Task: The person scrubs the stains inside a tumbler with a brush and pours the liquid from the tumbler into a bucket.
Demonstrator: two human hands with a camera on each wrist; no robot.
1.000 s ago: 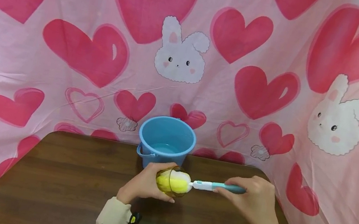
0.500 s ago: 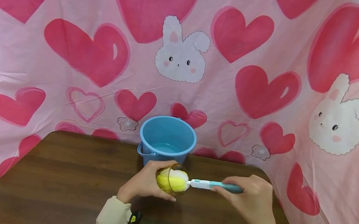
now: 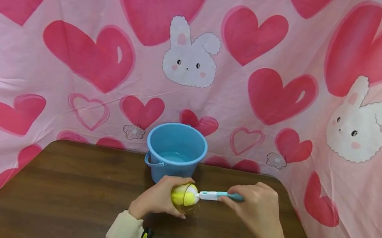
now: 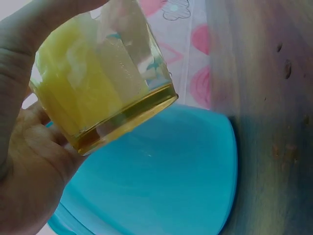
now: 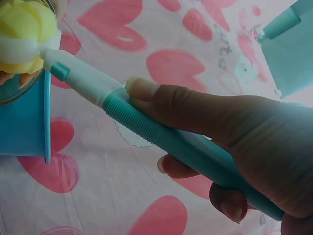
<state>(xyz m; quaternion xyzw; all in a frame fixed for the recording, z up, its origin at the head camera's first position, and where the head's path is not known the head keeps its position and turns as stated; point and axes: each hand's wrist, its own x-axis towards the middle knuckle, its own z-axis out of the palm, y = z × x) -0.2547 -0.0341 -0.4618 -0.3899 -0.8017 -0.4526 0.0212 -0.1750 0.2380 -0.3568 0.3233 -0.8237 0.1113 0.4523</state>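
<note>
Tilted toward the right, an amber-tinted glass (image 4: pixel 128 117) sits in the grip of my left hand (image 3: pixel 158 198), its fingers and thumb wrapped around the sides. My right hand (image 3: pixel 259 211) holds a cup brush by its teal and white handle (image 5: pixel 142 122), thumb laid along the top. The brush's yellow and white sponge head (image 3: pixel 190 196) is inside the glass, with its base showing at the mouth. Through the glass wall in the left wrist view, the yellow sponge is pressed along one side. Both hands are above the table, just in front of the bucket.
A blue bucket (image 3: pixel 175 170) with a little water in it stands at the back of the dark wooden table (image 3: pixel 87 194), its handle hanging down on the left. Behind and to the sides hangs a pink cloth (image 3: pixel 232 96) printed with hearts and rabbits.
The right hand and brush have moved left, and the left hand with the glass has shifted slightly right and toward the body. The sponge head sits a bit deeper in the glass.
</note>
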